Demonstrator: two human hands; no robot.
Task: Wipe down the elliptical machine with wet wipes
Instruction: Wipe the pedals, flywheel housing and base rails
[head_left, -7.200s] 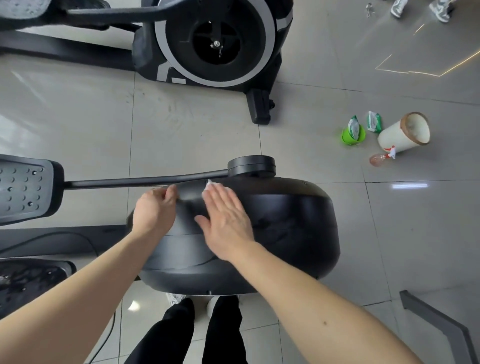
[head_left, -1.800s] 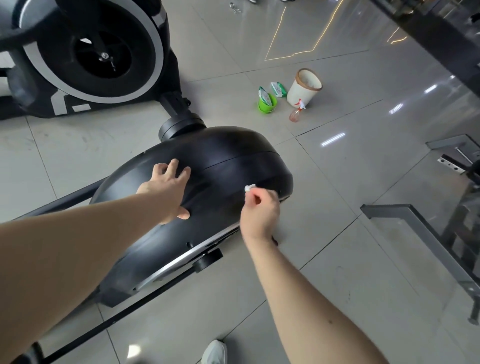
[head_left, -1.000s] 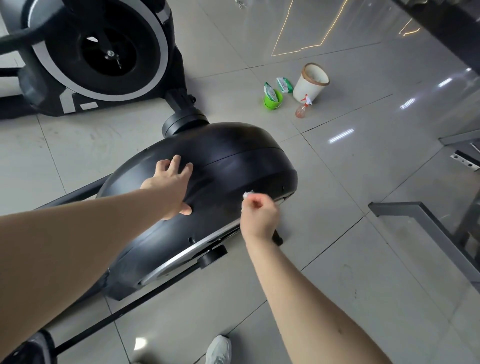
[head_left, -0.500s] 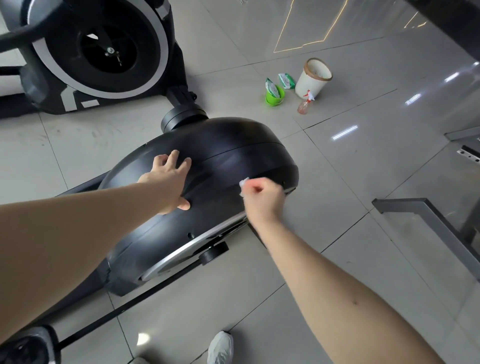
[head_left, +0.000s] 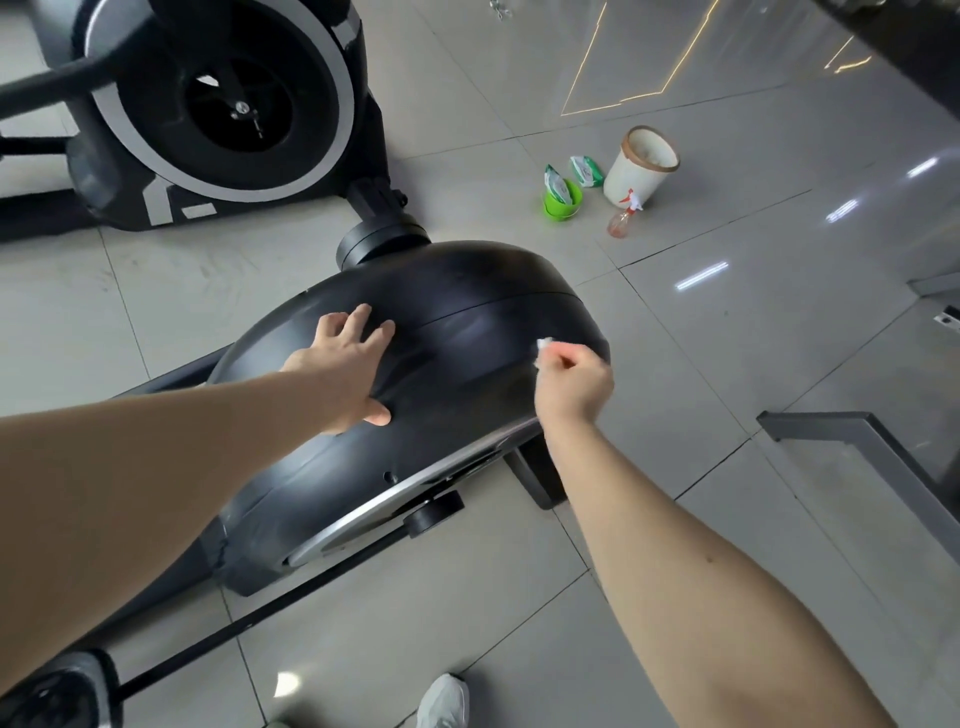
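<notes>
We see the elliptical machine (head_left: 467, 322) lying across the middle of the view, its rounded black housing shiny on top and edged with a silver band along the lower side. Our left hand (head_left: 348, 364) lies flat on the upper left of that housing, fingers spread and straight, thumb pointing down the curve, holding nothing. Our right hand (head_left: 571, 384) is at the housing's right end, fingers curled in around a small white wet wipe (head_left: 544, 344), of which only a crumpled corner shows above the knuckles. The wipe touches the black shell near its rim. Below the housing a round black crank disc (head_left: 434, 512) sits against the silver band, with a thin bar running from it toward the lower left, where a dark pedal (head_left: 57, 691) shows at the corner. A second machine (head_left: 218, 104) with a white-ringed wheel cover stands at the upper left, well apart from our hands. On the grey tiled floor (head_left: 727, 338) beyond the housing stand a green cup (head_left: 561, 205) with a wipe packet (head_left: 556, 182) in it, another packet (head_left: 587, 170) just beside it, a white bin (head_left: 641, 163) tilted on its side, and a small spray bottle (head_left: 623, 218) touching or nearly touching the bin. A grey metal frame (head_left: 857, 431) shows at the right, and the toe of a white shoe (head_left: 444, 701) at the bottom edge.
</notes>
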